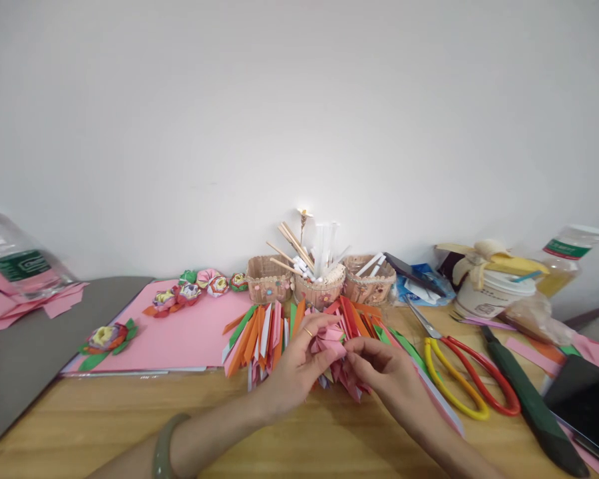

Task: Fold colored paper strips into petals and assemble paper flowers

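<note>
A pink folded paper flower (pixel 328 339), with a bit of green at its edge, is held up in front of me. My left hand (pixel 299 362) has its thumb and fingers closed around it from the left. On the other side, my right hand (pixel 387 369) pinches the flower's right edge with thumb and fingertips. Behind and below the hands lie folded paper strips (pixel 259 342) in orange, pink, white and green, partly covered by my hands. Finished paper flowers (pixel 214 283) sit on pink paper sheets (pixel 180 342) to the left, with one more paper flower (pixel 107 338) nearer me.
Three woven baskets (pixel 269 287) with sticks stand against the wall. To the right lie scissors (pixel 462 372), a dark green-handled tool (pixel 534 406) and a black phone (pixel 586 406). A paper cup (pixel 494 296) carries a banana peel (pixel 504 259). A plastic bottle (pixel 20 259) lies far left.
</note>
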A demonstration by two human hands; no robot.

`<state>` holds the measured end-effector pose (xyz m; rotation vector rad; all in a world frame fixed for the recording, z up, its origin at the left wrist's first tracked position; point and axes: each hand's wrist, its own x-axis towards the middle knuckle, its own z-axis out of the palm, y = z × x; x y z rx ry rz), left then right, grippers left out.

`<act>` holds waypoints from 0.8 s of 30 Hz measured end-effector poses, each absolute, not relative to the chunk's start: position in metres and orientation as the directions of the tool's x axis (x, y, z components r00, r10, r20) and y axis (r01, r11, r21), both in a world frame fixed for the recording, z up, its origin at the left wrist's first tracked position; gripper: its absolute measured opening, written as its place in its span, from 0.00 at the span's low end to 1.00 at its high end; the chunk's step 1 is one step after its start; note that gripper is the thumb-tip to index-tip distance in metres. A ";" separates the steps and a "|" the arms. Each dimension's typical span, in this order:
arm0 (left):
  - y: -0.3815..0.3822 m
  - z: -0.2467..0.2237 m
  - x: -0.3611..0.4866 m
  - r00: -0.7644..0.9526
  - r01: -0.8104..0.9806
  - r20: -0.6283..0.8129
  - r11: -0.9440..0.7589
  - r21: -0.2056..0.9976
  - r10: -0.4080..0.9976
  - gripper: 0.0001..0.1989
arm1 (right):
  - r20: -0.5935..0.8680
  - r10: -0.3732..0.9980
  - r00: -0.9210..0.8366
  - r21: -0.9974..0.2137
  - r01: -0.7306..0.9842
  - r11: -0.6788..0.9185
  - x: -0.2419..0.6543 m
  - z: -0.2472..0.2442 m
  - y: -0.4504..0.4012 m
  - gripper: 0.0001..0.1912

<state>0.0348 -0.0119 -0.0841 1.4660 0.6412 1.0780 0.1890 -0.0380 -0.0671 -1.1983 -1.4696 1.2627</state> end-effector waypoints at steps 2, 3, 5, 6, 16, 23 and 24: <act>-0.012 -0.084 0.035 0.431 -0.183 0.260 -0.198 0.963 0.864 0.17 | 0.003 0.982 -0.190 -0.991 0.134 0.029 0.189 -0.066 -0.038 0.14; -0.012 -0.084 0.035 0.434 -0.182 0.261 -0.199 0.963 0.863 0.17 | 0.005 0.983 -0.184 -0.990 0.136 0.030 0.189 -0.066 -0.039 0.13; -0.012 -0.083 0.035 0.437 -0.183 0.259 -0.197 0.963 0.861 0.17 | 0.012 0.985 -0.171 -0.988 0.150 0.038 0.189 -0.068 -0.038 0.13; -0.012 -0.082 0.035 0.435 -0.187 0.259 -0.195 0.963 0.862 0.17 | 0.018 0.986 -0.166 -0.986 0.160 0.044 0.189 -0.069 -0.038 0.13; -0.019 -0.078 0.035 0.399 -0.052 0.312 -0.319 0.946 0.862 0.16 | 0.047 0.989 -0.138 -0.967 0.243 0.080 0.187 -0.072 -0.036 0.12; -0.027 -0.078 0.036 0.349 0.095 0.375 -0.430 0.898 0.859 0.14 | 0.134 0.989 -0.061 -0.944 0.296 0.146 0.185 -0.079 -0.040 0.10; -0.027 -0.078 0.036 0.333 0.084 0.368 -0.416 0.906 0.868 0.14 | 0.141 0.988 -0.064 -0.949 0.276 0.153 0.185 -0.078 -0.041 0.10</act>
